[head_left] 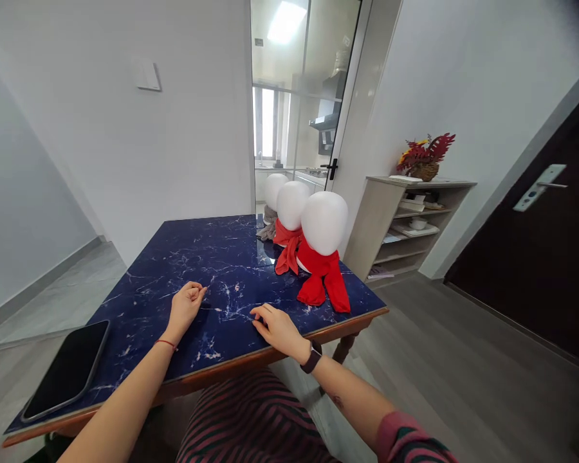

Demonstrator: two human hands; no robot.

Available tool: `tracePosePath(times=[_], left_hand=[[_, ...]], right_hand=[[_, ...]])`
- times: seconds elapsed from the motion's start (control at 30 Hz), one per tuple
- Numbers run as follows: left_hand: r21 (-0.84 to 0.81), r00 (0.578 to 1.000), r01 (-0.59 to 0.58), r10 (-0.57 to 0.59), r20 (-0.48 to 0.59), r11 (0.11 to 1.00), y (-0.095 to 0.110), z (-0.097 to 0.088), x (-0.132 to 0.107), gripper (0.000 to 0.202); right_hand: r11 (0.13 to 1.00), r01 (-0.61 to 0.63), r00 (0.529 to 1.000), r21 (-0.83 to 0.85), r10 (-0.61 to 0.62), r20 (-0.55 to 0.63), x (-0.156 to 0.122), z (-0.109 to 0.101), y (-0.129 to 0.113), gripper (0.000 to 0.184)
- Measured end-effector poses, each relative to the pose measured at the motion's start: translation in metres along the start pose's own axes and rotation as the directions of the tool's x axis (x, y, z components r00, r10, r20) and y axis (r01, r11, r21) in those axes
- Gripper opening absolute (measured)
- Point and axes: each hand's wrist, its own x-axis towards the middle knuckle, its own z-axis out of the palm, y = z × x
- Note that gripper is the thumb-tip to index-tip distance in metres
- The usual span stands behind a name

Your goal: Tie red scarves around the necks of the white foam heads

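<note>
My left hand rests on the dark blue marbled table with its fingers curled into a loose fist, holding nothing visible. My right hand lies palm down near the table's front edge, fingers together and slightly bent, a dark watch on its wrist. Three white foam mannequin heads stand in a row at the right side of the table. The nearest head and the middle head each wear a knotted red scarf. The far head has a grey cloth at its base.
A black phone lies face up at the table's near left corner. A low open shelf with a basket of red flowers stands by the right wall, beside a dark door. A glass door opens behind the table.
</note>
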Motion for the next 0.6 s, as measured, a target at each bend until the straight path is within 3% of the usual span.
tracePosePath(times=[0.23,0.4,0.47,0.53,0.6], left_hand=[[0.012,0.995,0.007,-0.006,-0.096,1.000,0.004,-0.006,-0.007,0.044],[-0.007,0.999,0.021,-0.021,-0.048,1.000,-0.007,0.001,0.001,0.019],[-0.040,0.999,0.039,-0.039,-0.012,0.998,-0.012,0.008,0.010,0.016],[-0.051,0.998,0.056,-0.055,0.006,0.997,-0.016,0.017,0.024,0.022],[-0.056,0.998,0.061,-0.061,0.010,0.997,-0.019,0.025,0.040,0.028]], right_hand=[[0.998,-0.054,0.998,0.013,0.053,0.032,0.006,0.006,0.006,0.015],[0.999,-0.041,0.989,-0.010,0.042,0.139,0.026,-0.001,0.010,0.015],[0.993,-0.102,0.958,0.053,0.084,0.275,0.049,0.001,0.015,0.018],[0.959,-0.229,0.879,0.167,0.131,0.458,0.081,0.010,0.021,0.023],[0.908,-0.339,0.816,0.247,0.153,0.557,0.115,0.026,0.027,0.026]])
